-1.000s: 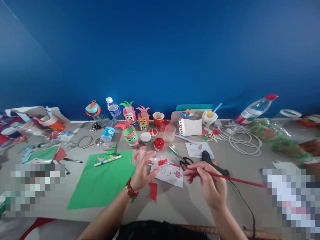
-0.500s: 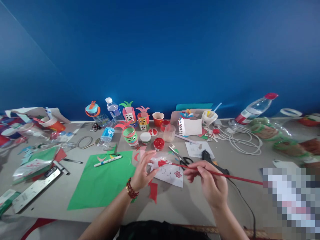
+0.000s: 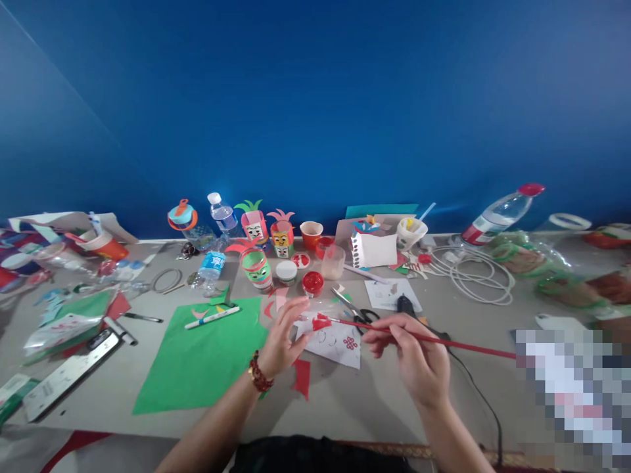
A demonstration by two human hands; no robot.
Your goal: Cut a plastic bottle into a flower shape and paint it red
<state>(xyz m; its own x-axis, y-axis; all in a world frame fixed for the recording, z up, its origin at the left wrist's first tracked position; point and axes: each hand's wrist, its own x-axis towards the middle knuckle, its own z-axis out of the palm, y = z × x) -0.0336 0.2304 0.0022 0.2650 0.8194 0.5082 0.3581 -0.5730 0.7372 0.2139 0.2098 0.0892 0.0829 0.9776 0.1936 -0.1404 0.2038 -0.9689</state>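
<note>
My right hand [image 3: 414, 355] pinches a long red paintbrush [image 3: 473, 346], its tip pointing left. The bristles touch a patch of red paint on a clear plastic piece [image 3: 328, 307], whose edges are hard to make out. Curved around the left side of this plastic is my left hand [image 3: 283, 338], thumb and fingers on either side. Beneath lies a white paper [image 3: 335, 353] with a red knot pattern and dark curved marks. An open jar of red paint [image 3: 313, 284] stands just beyond, with black-handled scissors [image 3: 365, 317] to its right.
A green sheet [image 3: 197, 361] bearing a marker [image 3: 211, 318] lies left. Behind stand decorated face cups [image 3: 256, 269] and water bottles [image 3: 224, 213]. On the right are a black glue gun [image 3: 407, 306] with its cord, a coiled white cable [image 3: 480, 279] and a tilted bottle [image 3: 503, 213].
The red patch under the brush tip looks wider and the bristles have shifted slightly. Both hands stay nearly in place.
</note>
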